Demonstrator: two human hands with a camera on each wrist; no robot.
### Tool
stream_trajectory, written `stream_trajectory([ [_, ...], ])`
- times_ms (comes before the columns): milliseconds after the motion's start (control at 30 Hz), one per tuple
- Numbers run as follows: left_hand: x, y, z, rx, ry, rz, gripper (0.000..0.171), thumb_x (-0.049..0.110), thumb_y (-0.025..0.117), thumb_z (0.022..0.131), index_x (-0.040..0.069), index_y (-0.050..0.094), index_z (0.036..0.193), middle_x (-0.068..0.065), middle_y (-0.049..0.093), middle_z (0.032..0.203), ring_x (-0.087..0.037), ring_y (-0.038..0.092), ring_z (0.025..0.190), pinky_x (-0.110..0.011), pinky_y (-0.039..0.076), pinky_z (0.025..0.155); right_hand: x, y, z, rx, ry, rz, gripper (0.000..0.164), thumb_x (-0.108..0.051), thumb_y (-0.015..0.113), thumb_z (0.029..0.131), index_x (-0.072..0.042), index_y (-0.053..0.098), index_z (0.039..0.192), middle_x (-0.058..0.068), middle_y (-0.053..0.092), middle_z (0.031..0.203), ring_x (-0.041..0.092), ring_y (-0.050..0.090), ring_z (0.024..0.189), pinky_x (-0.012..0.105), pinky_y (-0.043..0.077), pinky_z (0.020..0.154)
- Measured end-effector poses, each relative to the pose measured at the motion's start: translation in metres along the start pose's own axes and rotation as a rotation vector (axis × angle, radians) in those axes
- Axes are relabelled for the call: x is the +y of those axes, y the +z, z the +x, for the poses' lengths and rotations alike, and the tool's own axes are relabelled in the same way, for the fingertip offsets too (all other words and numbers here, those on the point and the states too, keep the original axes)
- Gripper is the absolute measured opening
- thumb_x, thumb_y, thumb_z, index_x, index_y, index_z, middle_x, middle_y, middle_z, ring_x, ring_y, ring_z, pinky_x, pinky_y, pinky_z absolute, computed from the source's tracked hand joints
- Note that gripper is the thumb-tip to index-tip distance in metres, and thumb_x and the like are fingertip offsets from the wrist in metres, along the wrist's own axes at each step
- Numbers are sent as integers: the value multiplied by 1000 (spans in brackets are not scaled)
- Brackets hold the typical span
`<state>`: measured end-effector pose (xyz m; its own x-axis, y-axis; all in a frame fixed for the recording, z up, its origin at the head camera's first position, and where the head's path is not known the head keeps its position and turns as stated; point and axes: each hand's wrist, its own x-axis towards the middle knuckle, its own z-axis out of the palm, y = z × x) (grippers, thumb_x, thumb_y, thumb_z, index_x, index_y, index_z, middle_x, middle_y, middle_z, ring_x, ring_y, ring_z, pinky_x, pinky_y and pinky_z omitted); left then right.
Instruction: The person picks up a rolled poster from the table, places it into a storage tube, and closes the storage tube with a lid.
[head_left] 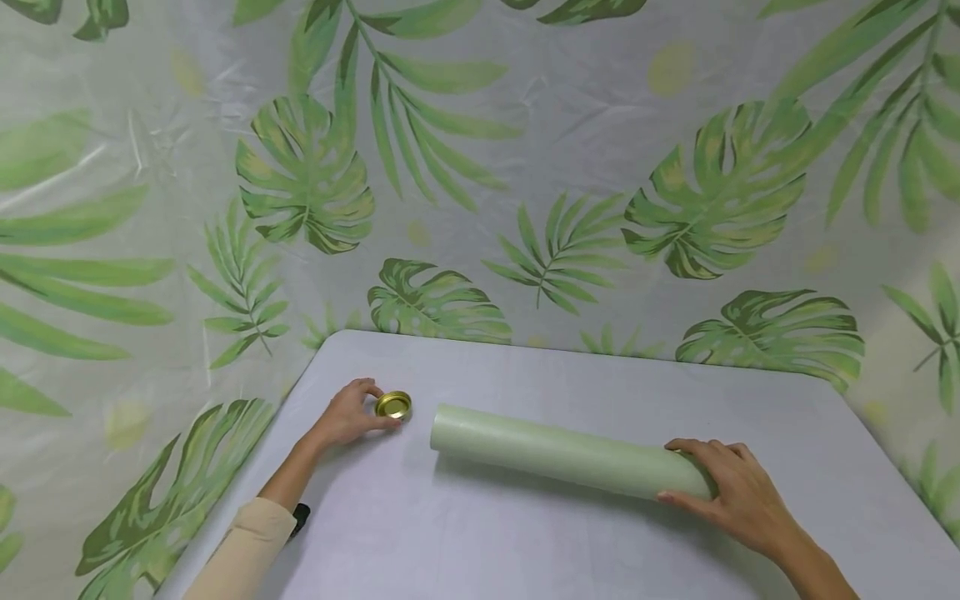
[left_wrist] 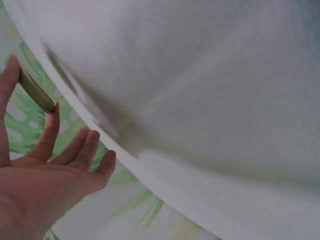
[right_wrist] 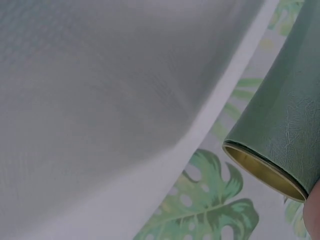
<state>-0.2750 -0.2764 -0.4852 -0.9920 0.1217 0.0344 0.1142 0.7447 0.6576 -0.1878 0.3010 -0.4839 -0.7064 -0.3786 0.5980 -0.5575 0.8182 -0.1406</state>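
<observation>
Between thumb and fingertip, my left hand [head_left: 348, 414] pinches a shallow round gold lid [head_left: 393, 406] by its rim. The left wrist view catches the same lid [left_wrist: 36, 92] edge-on, the remaining fingers spread away from it. My right hand [head_left: 738, 500] grips one end of a long pale green tube [head_left: 562, 450], fingers over the top and thumb on the near side. The tube slants across the head view, its free end towards the lid and a short gap between them. A gold-lined round end [right_wrist: 265, 172] of the tube shows in the right wrist view.
Both hands are over a white table [head_left: 390, 533] with rounded far corners. A leaf-patterned sheet [head_left: 450, 167] hangs behind it and along its sides. A black band [head_left: 298, 520] is on the left wrist by the beige sleeve [head_left: 247, 542].
</observation>
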Motion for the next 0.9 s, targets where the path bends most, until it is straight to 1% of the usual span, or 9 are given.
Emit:
stream_trajectory([
  [100, 6, -4, -5, 5, -35, -63, 54, 32, 91, 80, 0, 65, 115, -32, 48, 152, -54, 37, 146, -66, 34, 118, 1, -1, 0, -4, 6, -1, 70, -48, 97, 60, -19, 72, 118, -6, 76, 107, 15, 66, 89, 30, 35, 86],
  [200, 11, -6, -8, 3, -76, -131, 61, 35, 89, 82, 0, 64, 124, -27, 51, 152, -50, 38, 147, -63, 37, 117, 1, -2, 1, -10, 17, -4, 69, -47, 97, 61, -19, 72, 118, -5, 76, 107, 16, 66, 89, 30, 35, 86],
  [300, 15, -7, -10, -24, -99, -219, 67, 38, 88, 84, 2, 62, 133, -23, 54, 151, -45, 40, 148, -60, 41, 115, 1, -2, 0, -19, 29, -4, 69, -48, 96, 62, -20, 72, 119, -4, 77, 108, 16, 65, 89, 30, 35, 85],
  [367, 17, -8, -11, -41, -107, -280, 67, 39, 87, 84, 4, 62, 135, -20, 56, 149, -42, 42, 147, -59, 42, 114, 2, -1, 0, -22, 33, -3, 69, -48, 96, 62, -20, 72, 120, -4, 77, 108, 16, 65, 89, 29, 35, 85],
  [533, 21, -10, -14, -78, -78, -369, 60, 40, 85, 87, 8, 65, 133, -16, 60, 146, -40, 45, 146, -58, 42, 114, 2, -1, -1, -16, 36, -3, 70, -48, 96, 62, -21, 71, 121, -4, 76, 109, 17, 65, 89, 30, 34, 84],
  [633, 22, -11, -16, -108, -47, -407, 56, 37, 82, 90, 7, 65, 134, -15, 61, 144, -39, 46, 145, -57, 43, 114, 1, 0, -1, -17, 39, -4, 70, -48, 96, 62, -21, 71, 121, -5, 76, 109, 17, 65, 90, 30, 34, 85],
  [767, 22, -9, -20, -137, -15, -462, 52, 30, 80, 93, 6, 64, 135, -15, 63, 141, -38, 49, 143, -51, 46, 113, 1, 0, -1, -19, 43, -7, 71, -49, 96, 62, -21, 70, 122, -3, 76, 108, 18, 64, 88, 29, 34, 84],
  [900, 23, -5, -24, -170, 8, -503, 50, 28, 77, 95, 5, 62, 137, -15, 64, 140, -37, 51, 141, -45, 48, 111, 0, 0, -1, -19, 45, -14, 72, -50, 96, 62, -22, 70, 123, -3, 76, 106, 16, 63, 84, 29, 34, 82],
])
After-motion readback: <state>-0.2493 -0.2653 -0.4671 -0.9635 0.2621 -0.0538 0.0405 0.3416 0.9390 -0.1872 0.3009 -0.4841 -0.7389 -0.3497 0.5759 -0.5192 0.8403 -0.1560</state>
